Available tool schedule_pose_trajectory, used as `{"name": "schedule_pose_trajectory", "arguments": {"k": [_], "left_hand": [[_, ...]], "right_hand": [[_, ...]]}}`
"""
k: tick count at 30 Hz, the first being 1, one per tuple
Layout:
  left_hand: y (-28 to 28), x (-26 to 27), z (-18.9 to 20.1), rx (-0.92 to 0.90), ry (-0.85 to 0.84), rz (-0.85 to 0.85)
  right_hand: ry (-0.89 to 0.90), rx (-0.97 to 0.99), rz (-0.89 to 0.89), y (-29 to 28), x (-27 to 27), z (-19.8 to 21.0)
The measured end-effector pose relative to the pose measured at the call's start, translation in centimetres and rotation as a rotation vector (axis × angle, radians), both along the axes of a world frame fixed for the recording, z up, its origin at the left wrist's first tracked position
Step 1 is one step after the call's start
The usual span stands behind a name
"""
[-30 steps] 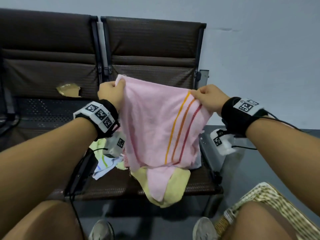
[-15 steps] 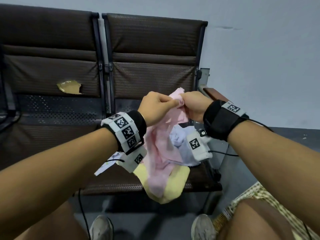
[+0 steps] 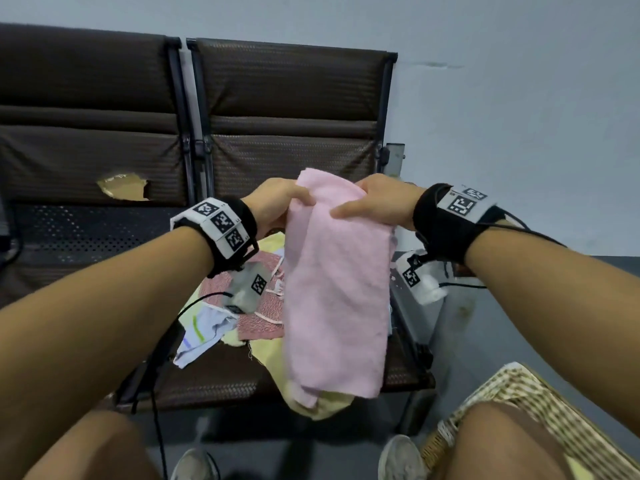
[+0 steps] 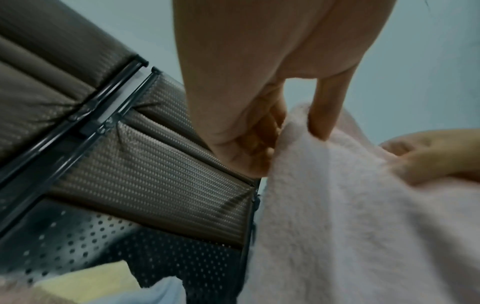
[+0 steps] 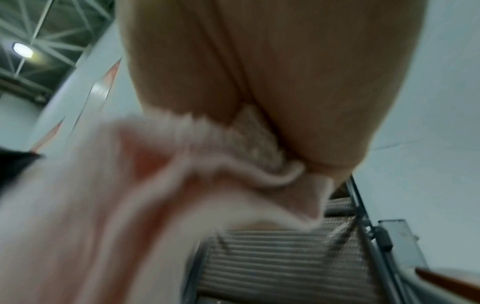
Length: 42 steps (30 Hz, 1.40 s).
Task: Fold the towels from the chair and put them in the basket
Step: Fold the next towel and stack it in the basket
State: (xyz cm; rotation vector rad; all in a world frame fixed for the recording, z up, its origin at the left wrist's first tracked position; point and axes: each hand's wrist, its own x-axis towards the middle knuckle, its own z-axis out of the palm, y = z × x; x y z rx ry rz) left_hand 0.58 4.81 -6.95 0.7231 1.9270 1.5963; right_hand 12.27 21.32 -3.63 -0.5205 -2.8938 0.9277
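Note:
A pink towel, folded lengthwise into a narrow strip, hangs in front of the brown chair. My left hand pinches its top left edge, thumb on the front; in the left wrist view the thumb and fingers of that left hand clamp the pink towel. My right hand grips the top right edge, thumb across the front. The right wrist view shows the towel's hem tucked under my right hand. Loose towels, yellow, red-patterned and white, lie on the seat. The woven basket stands at lower right.
A second brown chair with a torn back stands to the left. A grey wall is behind. My knees and shoes fill the bottom of the head view. A black cable hangs off the seat's front edge.
The towel was held spread wide, then my hands brought its top corners together. Now they have parted slightly and the towel hangs as a folded narrow strip.

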Motion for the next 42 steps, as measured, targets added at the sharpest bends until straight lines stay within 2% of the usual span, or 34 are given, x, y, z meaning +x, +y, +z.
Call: {"name": "schedule_pose_trajectory", "arguments": {"k": [2, 4, 9, 12, 14, 18, 22, 24, 27, 29, 31, 34, 36, 39, 42], "left_hand": [[1.0, -1.2, 0.1, -0.017, 0.142, 0.025], [2.0, -2.2, 0.2, -0.016, 0.271, 0.072], [3.7, -4.2, 1.6, 0.091, 0.429, 0.332], [3.3, -4.7, 1.6, 0.157, 0.497, 0.368], [2.7, -4.8, 0.1, 0.133, 0.506, 0.335], [0.3, -4.1, -7.0, -0.185, 0.455, 0.18], [-2.3, -1.2, -13.1, -0.416, 0.336, -0.127], [-3.4, 0.1, -14.7, -0.457, 0.174, -0.263], [-4.8, 1.3, -16.1, -0.514, -0.094, -0.274], [-5.4, 1.5, -16.7, -0.609, -0.167, -0.328], [-5.6, 1.4, -17.1, -0.679, -0.174, -0.361], [-5.1, 0.4, -17.5, -0.674, -0.156, -0.316], [-4.5, -0.7, -17.7, -0.612, -0.143, -0.245], [-3.3, -2.3, -18.7, -0.481, -0.097, -0.059], [-1.8, -3.3, -20.0, -0.444, 0.009, 0.097]], "right_hand": [[-0.064, 0.198, -0.034, 1.4, -0.7, 0.3], [-0.017, 0.284, -0.092, 2.5, -1.6, 0.4], [0.366, 0.171, -0.285, 3.6, -3.5, 0.6], [0.483, 0.251, -0.231, 3.3, -3.8, 0.0], [0.492, 0.243, -0.162, 3.1, -3.5, -1.3], [0.19, 0.234, 0.036, 2.5, -1.5, -6.3], [-0.153, 0.226, 0.232, 1.1, 0.4, -11.8], [-0.302, 0.145, 0.292, 0.5, 1.2, -14.3], [-0.503, -0.212, 0.245, 0.3, 2.3, -17.3], [-0.591, -0.324, 0.245, 0.4, 2.6, -18.1], [-0.633, -0.325, 0.268, 0.6, 2.5, -18.4], [-0.579, -0.444, 0.177, 1.1, 1.6, -18.9], [-0.444, -0.478, 0.05, 1.9, 0.5, -19.3], [-0.206, -0.392, -0.058, 2.7, -1.5, -19.9], [-0.059, -0.236, -0.125, 3.1, -3.2, -20.8]]}}
